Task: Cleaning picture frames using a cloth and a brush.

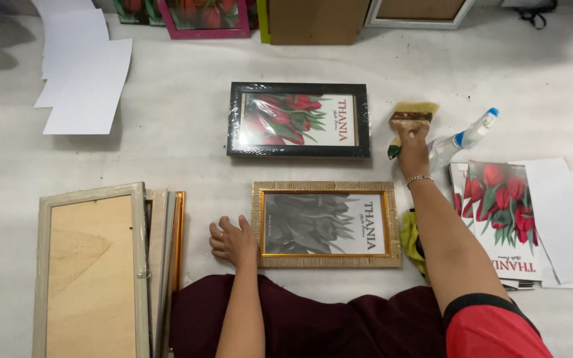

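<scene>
I saw the left hand (233, 242) lying flat on the worktop (187, 152), fingers loose and open, holding nothing, its fingertips touching the left edge of the gold frame (325, 224). That frame lay face up right in front of the body, with a grey leafy print under its glass. The right hand (411, 147) reached up and to the right, its grip closed around the handle of a brush (411, 117), pale bristles pointing away from me. The brush was held just beside the right end of the black frame (298, 120), which lay above the gold one, wrapped in clear film, with red tulips showing.

I judged the brush light and easy, stiff in the handle and soft at the bristles; the handle was the right place to hold it. The gold frame looked rigid but fragile on account of the glass, so I would take it by its outer edges and never press on the pane. The film on the black frame would likely be slippery.

Just beside the right hand lay a spray bottle (462, 140), and below it a stack of tulip prints (502, 219) on white sheets. A yellow cloth (411, 235) showed between the gold frame and the right forearm. To the left, several frames (97, 265) lay stacked face down, and more white sheets (84, 79) lay at the far left.
</scene>
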